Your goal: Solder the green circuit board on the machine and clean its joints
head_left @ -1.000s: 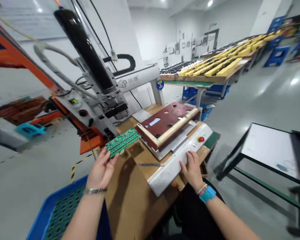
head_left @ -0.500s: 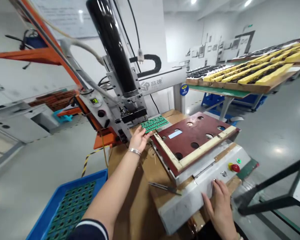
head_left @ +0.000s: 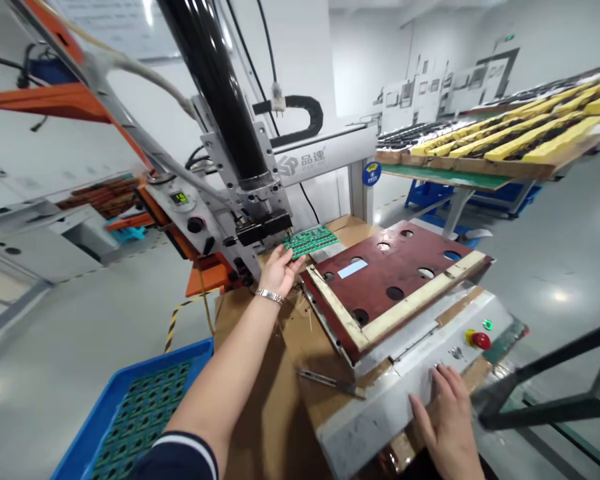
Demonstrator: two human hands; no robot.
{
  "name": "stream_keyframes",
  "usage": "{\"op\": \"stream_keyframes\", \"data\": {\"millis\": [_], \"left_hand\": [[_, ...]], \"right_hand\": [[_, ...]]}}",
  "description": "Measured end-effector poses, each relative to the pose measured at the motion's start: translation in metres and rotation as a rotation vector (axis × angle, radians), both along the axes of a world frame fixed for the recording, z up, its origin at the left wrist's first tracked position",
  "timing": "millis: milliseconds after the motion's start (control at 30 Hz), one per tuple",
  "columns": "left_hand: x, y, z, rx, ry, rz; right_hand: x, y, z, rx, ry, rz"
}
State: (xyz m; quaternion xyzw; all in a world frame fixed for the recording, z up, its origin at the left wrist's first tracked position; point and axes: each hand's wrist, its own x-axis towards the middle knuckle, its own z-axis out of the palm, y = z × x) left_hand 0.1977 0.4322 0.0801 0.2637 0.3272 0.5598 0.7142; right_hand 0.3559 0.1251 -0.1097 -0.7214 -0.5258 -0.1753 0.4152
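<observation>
My left hand [head_left: 280, 272] grips the near-left edge of a green circuit board [head_left: 312, 241], thumb and fingers closed on it. The board lies roughly level under the head [head_left: 264, 228] of a bench machine, behind the left end of a dark red plate [head_left: 380, 267] with round holes. Against the sloped grey control panel [head_left: 365, 417] rests my right hand [head_left: 447, 417], open and holding nothing. Its fingertips touch the panel near a small button they partly cover. Tweezers [head_left: 330, 382] lie on the cardboard-covered bench left of that hand.
A blue crate [head_left: 107, 393] holding several green boards stands at lower left. A red emergency button [head_left: 481, 341] and a green-lit button [head_left: 488, 325] sit on the panel's right. Pale strips [head_left: 423, 297] border the red plate. A dark metal frame [head_left: 540, 413] stands at right.
The camera view has shifted slightly. Both hands keep nearly the same places, the left still on the circuit board. The digits on the machine's small display look different.
</observation>
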Motion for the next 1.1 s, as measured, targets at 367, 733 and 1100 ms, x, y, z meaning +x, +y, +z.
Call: {"op": "stream_keyframes", "data": {"millis": [367,733,1100], "left_hand": [[0.0013,0.0005,0.004,0.009,0.007,-0.002],[0.0024,-0.0004,0.0037,0.001,0.018,-0.01],[0.0029,-0.0029,0.0051,-0.025,0.016,-0.011]], "right_hand": [[0.0007,-0.0011,-0.0031,-0.004,0.002,-0.006],[-0.0015,0.0002,0.0014,0.005,-0.016,0.003],[-0.0024,0.002,0.0042,0.026,-0.051,-0.006]]}}
